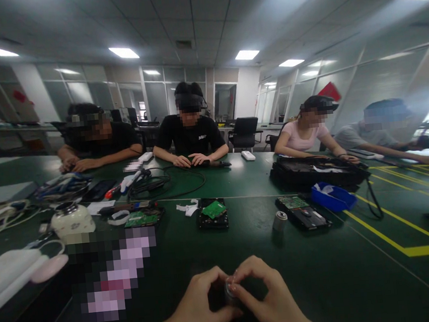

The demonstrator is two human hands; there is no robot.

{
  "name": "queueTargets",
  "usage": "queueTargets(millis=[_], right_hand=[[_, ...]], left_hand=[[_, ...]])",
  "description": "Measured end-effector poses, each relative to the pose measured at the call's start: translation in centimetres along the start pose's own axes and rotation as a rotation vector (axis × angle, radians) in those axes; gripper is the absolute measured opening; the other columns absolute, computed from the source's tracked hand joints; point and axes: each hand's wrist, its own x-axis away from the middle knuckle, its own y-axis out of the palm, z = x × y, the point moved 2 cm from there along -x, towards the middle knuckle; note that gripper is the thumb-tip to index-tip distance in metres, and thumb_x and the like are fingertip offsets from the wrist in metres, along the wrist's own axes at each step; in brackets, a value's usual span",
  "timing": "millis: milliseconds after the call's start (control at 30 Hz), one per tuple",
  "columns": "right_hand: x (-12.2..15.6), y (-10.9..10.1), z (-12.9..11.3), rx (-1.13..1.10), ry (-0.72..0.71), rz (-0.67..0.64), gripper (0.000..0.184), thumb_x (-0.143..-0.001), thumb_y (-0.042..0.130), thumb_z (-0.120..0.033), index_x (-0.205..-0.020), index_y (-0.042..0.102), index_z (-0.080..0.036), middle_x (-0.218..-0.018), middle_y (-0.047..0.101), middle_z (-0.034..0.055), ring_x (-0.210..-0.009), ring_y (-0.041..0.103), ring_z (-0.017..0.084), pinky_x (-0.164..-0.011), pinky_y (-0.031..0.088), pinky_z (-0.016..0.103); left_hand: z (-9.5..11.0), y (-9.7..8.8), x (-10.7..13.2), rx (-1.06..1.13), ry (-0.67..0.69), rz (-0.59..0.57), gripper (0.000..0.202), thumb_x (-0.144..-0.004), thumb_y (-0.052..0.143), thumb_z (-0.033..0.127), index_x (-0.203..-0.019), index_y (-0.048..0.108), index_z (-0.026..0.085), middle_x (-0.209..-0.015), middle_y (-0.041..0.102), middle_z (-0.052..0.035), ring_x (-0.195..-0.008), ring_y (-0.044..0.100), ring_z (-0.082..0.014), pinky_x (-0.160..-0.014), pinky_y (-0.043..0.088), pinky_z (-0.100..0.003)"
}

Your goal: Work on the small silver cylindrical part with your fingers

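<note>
At the near edge of the green table, my left hand [199,301] is closed around a small silver metal cylinder [229,295], thumb in front and fingers behind. My right hand [270,292] pinches at the top of the same cylinder, with thumb and forefinger meeting there. What the fingertips touch on its top is too small to make out. A similar metal cylinder [280,221] stands upright on the table, ahead and to the right. Beyond my hands lies an opened hard drive [213,221] with a green circuit board [214,209] on it.
Another hard drive [306,213] lies by a blue tray [334,197] and a black case [317,170]. To the left are a third drive with a green board [142,218], a cream jar [72,223], a phone [35,315] and cables [152,184]. Several people sit across the table.
</note>
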Motion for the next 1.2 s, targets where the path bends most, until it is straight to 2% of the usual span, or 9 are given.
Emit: queueTargets(millis=[133, 233, 267, 333, 433, 700, 867, 1200], right_hand=[[-0.9, -0.6, 0.6, -0.041, -0.019, 0.126, 0.009, -0.081, 0.064, -0.027, -0.075, 0.063, -0.021, -0.079, 0.069, 0.0049, -0.08, 0.065, 0.021, -0.075, 0.051, 0.035], [-2.0, -1.5, 2.7, -0.006, 0.026, 0.245, 0.011, -0.082, 0.063, -0.03, -0.078, 0.062, -0.02, -0.084, 0.07, 0.0065, -0.084, 0.066, 0.022, -0.079, 0.051, 0.038], [-2.3, -1.7, 3.6, 0.027, 0.049, 0.252, 0.011, -0.082, 0.062, -0.031, -0.079, 0.062, -0.02, -0.085, 0.07, 0.0064, -0.084, 0.066, 0.022, -0.079, 0.05, 0.038], [-2.6, -1.8, 5.3, 0.103, 0.08, 0.186, 0.01, -0.08, 0.063, -0.029, -0.079, 0.064, -0.02, -0.084, 0.07, 0.0044, -0.083, 0.065, 0.022, -0.078, 0.05, 0.037], [-2.6, -1.6, 6.4, 0.175, 0.1, 0.12, 0.006, -0.08, 0.062, -0.025, -0.081, 0.066, -0.021, -0.082, 0.069, 0.0018, -0.081, 0.064, 0.02, -0.077, 0.049, 0.035], [-2.0, -1.1, 4.9, 0.405, 0.034, 0.109, 0.015, -0.082, 0.057, -0.021, -0.089, 0.07, -0.024, -0.087, 0.068, 0.0024, -0.086, 0.061, 0.021, -0.082, 0.046, 0.034], [-1.6, -1.1, 4.8, 0.458, 0.011, 0.101, 0.017, -0.083, 0.054, -0.019, -0.089, 0.069, -0.025, -0.084, 0.068, 0.002, -0.083, 0.061, 0.02, -0.079, 0.047, 0.034], [-0.5, -0.7, 4.4, 0.469, -0.261, 0.174, 0.019, -0.089, 0.046, -0.015, -0.093, 0.064, -0.022, -0.092, 0.07, 0.0041, -0.085, 0.064, 0.02, -0.08, 0.048, 0.035]], left_hand=[[0.1, 0.0, 0.0, -0.004, -0.013, -0.001, 0.027, -0.065, 0.077, 0.029, -0.085, 0.063, 0.017, -0.085, 0.069, 0.0, -0.08, 0.062, -0.0171, -0.073, 0.045, -0.025], [0.2, -0.2, 0.0, -0.033, -0.042, -0.009, 0.03, -0.064, 0.078, 0.032, -0.086, 0.064, 0.018, -0.086, 0.068, -0.0003, -0.083, 0.061, -0.0181, -0.076, 0.045, -0.026], [0.3, -0.3, 0.1, -0.037, -0.052, -0.015, 0.03, -0.064, 0.078, 0.033, -0.087, 0.064, 0.018, -0.087, 0.068, -0.0006, -0.083, 0.061, -0.0183, -0.076, 0.044, -0.026], [0.5, -0.3, 0.1, -0.04, -0.058, -0.023, 0.031, -0.064, 0.078, 0.034, -0.088, 0.065, 0.018, -0.088, 0.069, -0.0008, -0.084, 0.061, -0.0185, -0.076, 0.044, -0.027], [0.7, -0.4, 0.1, -0.037, -0.032, -0.026, 0.029, -0.066, 0.076, 0.032, -0.088, 0.064, 0.018, -0.088, 0.069, -0.0009, -0.083, 0.061, -0.018, -0.076, 0.044, -0.026], [0.4, -0.1, 0.1, -0.06, 0.02, -0.003, 0.03, -0.065, 0.077, 0.031, -0.088, 0.064, 0.017, -0.085, 0.07, -0.0006, -0.08, 0.062, -0.0174, -0.073, 0.045, -0.026], [0.2, 0.1, 0.2, 0.027, 0.049, -0.002, 0.033, -0.064, 0.078, 0.029, -0.091, 0.063, 0.016, -0.09, 0.072, -0.0028, -0.087, 0.065, -0.0187, -0.08, 0.046, -0.027], [0.7, 0.9, 0.8, 0.103, 0.052, 0.128, 0.029, -0.067, 0.074, 0.023, -0.092, 0.064, 0.015, -0.094, 0.073, -0.0053, -0.091, 0.067, -0.0208, -0.083, 0.047, -0.03]])
